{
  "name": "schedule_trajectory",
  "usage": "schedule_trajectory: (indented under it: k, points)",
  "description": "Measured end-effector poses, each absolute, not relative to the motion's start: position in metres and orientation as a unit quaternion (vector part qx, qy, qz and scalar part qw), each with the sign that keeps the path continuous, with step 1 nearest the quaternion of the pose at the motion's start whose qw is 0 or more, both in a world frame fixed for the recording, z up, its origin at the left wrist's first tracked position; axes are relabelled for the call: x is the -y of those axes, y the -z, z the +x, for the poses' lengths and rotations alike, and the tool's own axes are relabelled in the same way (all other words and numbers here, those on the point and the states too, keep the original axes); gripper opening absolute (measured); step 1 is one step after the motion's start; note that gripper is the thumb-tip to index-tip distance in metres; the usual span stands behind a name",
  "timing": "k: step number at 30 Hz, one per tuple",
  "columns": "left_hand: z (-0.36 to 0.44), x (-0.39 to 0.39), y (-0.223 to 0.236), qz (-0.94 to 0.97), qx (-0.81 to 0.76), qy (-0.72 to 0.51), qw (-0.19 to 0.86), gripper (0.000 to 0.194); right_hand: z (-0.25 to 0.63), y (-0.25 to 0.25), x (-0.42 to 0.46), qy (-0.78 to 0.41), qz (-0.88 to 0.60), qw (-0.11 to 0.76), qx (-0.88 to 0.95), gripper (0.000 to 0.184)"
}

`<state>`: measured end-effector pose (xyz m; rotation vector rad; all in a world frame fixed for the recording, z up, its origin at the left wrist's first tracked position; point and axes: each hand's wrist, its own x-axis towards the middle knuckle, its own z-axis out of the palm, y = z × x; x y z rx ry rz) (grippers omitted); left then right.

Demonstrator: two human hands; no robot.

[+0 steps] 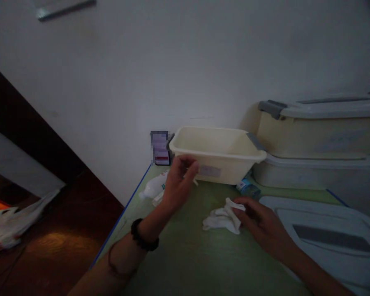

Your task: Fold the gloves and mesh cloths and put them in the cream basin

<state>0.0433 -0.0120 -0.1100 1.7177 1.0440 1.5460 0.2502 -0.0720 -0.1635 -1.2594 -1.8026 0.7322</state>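
My right hand (pixel 259 218) pinches one edge of a crumpled white cloth (pixel 222 220), which hangs low over the green tabletop (pixel 179 255). In front of the cream plastic bin (pixel 231 170), my left hand (pixel 181 179) has its fingers curled together. A thin pale strip (pixel 195 182) shows by those fingers, and I cannot tell whether they hold it. The bin's top is uncovered, and its floor is hidden from this angle. Partly behind my left wrist lie a white bottle (pixel 154 187) and a small white box (pixel 158 198).
A clear bottle with a blue label (pixel 248 188) lies by the bin's right corner. At right, lidded storage boxes (pixel 320 135) are stacked against the wall, with a pale lid (pixel 327 230) before them. A phone (pixel 160 148) leans at the back left. Plastic bags (pixel 15 226) lie on the floor.
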Motion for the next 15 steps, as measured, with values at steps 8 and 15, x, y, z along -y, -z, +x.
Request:
schedule_trajectory:
  k: [8, 15]
  points:
    - [-0.015, -0.014, 0.109, 0.618, -0.494, -0.587, 0.169, 0.021, 0.241, 0.159, 0.077, -0.262, -0.472, 0.362, 0.760, 0.019]
    - [-0.054, -0.048, 0.109, 0.629, -0.618, -0.459, 0.107, 0.018, 0.242, 0.161, 0.077, -0.268, -0.474, 0.354, 0.761, 0.018]
